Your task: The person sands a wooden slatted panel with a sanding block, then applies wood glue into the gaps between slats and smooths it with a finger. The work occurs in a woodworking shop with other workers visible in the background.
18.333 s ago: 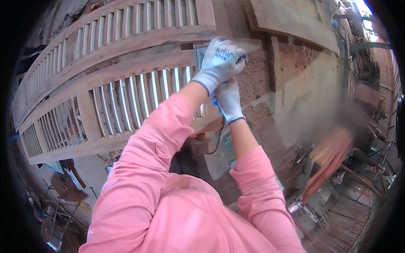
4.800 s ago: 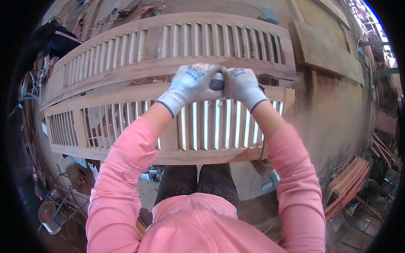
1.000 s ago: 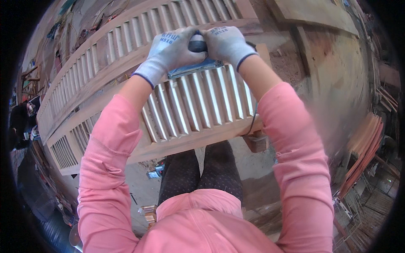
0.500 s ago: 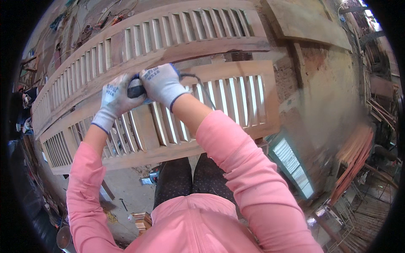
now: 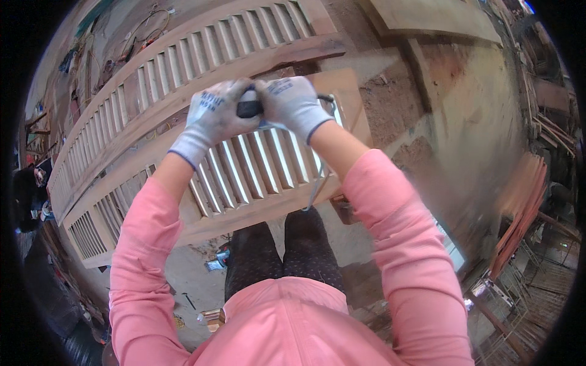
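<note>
Both my gloved hands are closed round a small corded sander (image 5: 248,108) with a black and grey rounded body. My left hand (image 5: 217,113) wraps its left side, and my right hand (image 5: 292,107) grips it from the right. The sander is over the far edge of a pale wooden louvered panel (image 5: 256,213), towards its right end; its base is hidden by my hands. A dark cord (image 5: 332,104) comes out beside my right wrist. Beyond it lies a second louvered panel (image 5: 274,56), roughly parallel to the first.
A flat wooden board (image 5: 436,21) is at the far right. Reddish planks (image 5: 519,210) are stacked on the right, near metal racks. A blue tool (image 5: 220,259) and a hammer-like tool (image 5: 188,300) lie on the floor by my legs. Cables (image 5: 146,33) lie at the far left.
My hands and the sander have moved right along the near panel. The cord now hangs down past its right end. The whole view has shifted a little as well.
</note>
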The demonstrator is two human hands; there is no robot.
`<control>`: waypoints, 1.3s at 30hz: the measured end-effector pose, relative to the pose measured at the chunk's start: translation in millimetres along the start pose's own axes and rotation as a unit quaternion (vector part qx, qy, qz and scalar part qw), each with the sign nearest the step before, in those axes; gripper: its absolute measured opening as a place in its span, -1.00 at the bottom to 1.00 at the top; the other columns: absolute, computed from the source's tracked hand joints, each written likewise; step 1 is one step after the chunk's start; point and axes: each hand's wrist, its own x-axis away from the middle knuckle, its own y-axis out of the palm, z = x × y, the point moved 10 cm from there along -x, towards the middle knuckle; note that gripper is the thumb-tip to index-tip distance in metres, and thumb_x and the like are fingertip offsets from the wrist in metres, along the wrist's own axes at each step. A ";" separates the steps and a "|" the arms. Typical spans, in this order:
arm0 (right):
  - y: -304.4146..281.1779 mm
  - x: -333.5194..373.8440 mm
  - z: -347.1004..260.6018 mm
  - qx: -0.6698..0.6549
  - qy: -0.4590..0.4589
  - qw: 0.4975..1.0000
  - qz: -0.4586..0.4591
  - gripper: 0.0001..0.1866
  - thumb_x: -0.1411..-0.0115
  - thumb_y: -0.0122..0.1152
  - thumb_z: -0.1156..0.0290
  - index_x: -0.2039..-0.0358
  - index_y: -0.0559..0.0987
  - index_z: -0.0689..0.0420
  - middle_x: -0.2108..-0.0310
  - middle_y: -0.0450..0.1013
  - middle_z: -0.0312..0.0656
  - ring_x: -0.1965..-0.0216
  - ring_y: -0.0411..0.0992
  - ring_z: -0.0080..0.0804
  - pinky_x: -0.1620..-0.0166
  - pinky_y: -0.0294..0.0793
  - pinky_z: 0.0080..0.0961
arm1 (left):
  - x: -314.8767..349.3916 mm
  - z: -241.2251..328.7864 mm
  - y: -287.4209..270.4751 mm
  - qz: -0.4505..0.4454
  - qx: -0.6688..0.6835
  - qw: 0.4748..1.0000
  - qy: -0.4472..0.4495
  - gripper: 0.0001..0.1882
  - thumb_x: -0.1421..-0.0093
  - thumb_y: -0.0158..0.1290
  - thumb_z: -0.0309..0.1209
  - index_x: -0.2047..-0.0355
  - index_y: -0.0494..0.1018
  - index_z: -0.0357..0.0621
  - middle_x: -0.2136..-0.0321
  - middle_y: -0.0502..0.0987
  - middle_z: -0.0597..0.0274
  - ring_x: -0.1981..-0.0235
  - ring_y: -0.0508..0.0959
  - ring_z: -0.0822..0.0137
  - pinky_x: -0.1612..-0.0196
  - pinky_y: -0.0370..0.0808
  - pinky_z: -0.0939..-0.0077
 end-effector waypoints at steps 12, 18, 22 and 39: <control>-33.6 65.1 198.4 0.073 0.096 0.992 0.037 -0.68 -0.29 0.12 0.21 -0.01 0.65 -0.08 0.09 0.69 -0.14 0.03 0.67 -0.14 0.02 0.66 -0.16 | -141.4 153.2 65.8 -0.014 -0.031 0.996 0.087 -0.36 -0.06 0.33 0.14 -0.04 0.58 0.05 0.08 0.70 0.08 0.06 0.71 0.03 0.00 0.64 0.11; -35.6 65.9 198.7 0.065 0.090 0.992 0.057 -0.70 -0.28 0.17 0.17 0.03 0.67 -0.11 0.14 0.71 -0.16 0.06 0.69 -0.14 0.05 0.67 -0.15 | -142.4 150.0 68.6 -0.005 -0.033 0.996 0.081 -0.37 -0.06 0.33 0.13 -0.05 0.60 0.08 0.06 0.70 0.08 0.06 0.72 0.04 -0.02 0.65 0.14; -24.6 48.3 158.9 0.055 0.065 0.995 0.059 -0.74 -0.29 0.16 0.20 0.06 0.66 -0.08 0.16 0.70 -0.13 0.09 0.69 -0.13 0.06 0.66 -0.16 | -113.8 119.4 50.1 0.000 -0.015 0.997 0.080 -0.38 -0.07 0.34 0.07 -0.08 0.57 0.07 0.06 0.70 0.05 0.03 0.70 -0.01 -0.04 0.63 0.09; 18.0 -29.0 -91.5 0.061 -0.014 0.997 0.054 -0.78 -0.29 0.22 0.21 0.11 0.65 -0.05 0.22 0.72 -0.13 0.14 0.71 -0.16 0.11 0.66 -0.20 | 57.8 -70.6 -34.3 0.015 -0.008 1.000 -0.011 -0.40 0.00 0.33 0.02 0.00 0.58 -0.02 0.14 0.71 0.01 0.09 0.71 -0.02 0.05 0.66 0.10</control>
